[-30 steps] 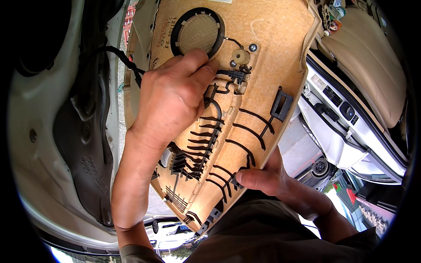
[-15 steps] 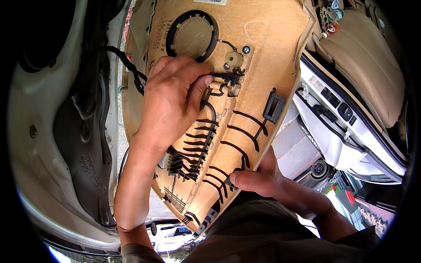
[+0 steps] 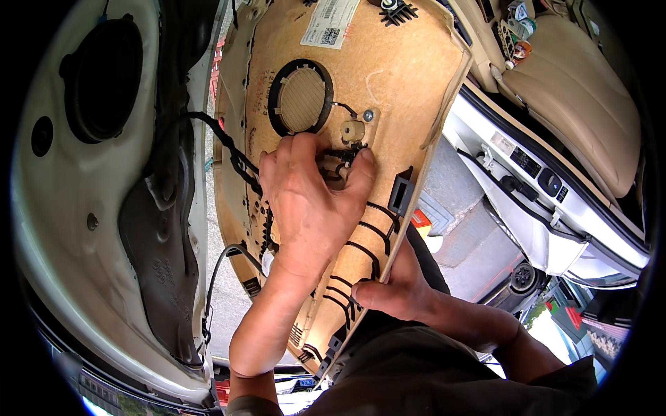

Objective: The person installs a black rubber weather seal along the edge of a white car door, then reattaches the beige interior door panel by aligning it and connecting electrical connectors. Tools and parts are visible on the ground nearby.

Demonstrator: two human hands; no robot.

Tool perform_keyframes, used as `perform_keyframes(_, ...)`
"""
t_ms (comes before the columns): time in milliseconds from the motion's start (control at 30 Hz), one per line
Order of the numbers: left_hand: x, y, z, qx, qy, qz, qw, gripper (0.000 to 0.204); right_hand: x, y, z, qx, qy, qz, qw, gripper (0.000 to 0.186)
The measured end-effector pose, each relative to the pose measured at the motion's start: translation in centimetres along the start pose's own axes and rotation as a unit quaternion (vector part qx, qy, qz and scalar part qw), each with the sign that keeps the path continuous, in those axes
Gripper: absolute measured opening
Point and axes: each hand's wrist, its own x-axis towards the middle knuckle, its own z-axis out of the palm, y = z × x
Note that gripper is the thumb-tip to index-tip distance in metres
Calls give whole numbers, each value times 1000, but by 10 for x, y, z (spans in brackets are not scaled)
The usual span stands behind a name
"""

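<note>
A car door panel (image 3: 406,90), tan fibre backing facing me, leans between my arms with black plastic ribs and clips along it. My left hand (image 3: 309,191) is closed at its middle, thumb and fingers on either side of a small black connector (image 3: 338,154) below a round beige plug (image 3: 352,130). The palm and fingers partly hide that spot. Around the panel's right edge, low down, my right hand (image 3: 392,288) is wrapped with its thumb on the backing and its fingers out of sight behind. A round speaker grille (image 3: 302,98) sits above my left hand.
At the left stands the bare metal door (image 3: 48,229) with a black speaker (image 3: 104,80). A black wiring harness (image 3: 208,121) runs from it toward the panel. On the right are a beige seat (image 3: 565,97) and the white door sill (image 3: 479,132). A parked car's wheel (image 3: 524,277) shows beyond.
The view has shifted, showing the door speaker and more of the panel's top. My left thumb has moved to the right side of the black connector. My right hand keeps its grip.
</note>
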Motion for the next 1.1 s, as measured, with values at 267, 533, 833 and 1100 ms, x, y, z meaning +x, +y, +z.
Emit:
perform_keyframes(267,2,6,-1,-91,-30,-70,993,34,4,2,-4,-15,-1,0,1000,94)
perform_keyframes(533,2,-1,0,-51,-12,21,998,37,8,0,-4,2,-6,-9,1000,95)
perform_keyframes(833,-5,-12,4,-12,31,131,991,33,7,6,-10,-33,-9,-25,999,96)
perform_keyframes(1100,20,-38,-35,-65,88,115,987,35,6,12,-9,-5,-2,-49,999,90)
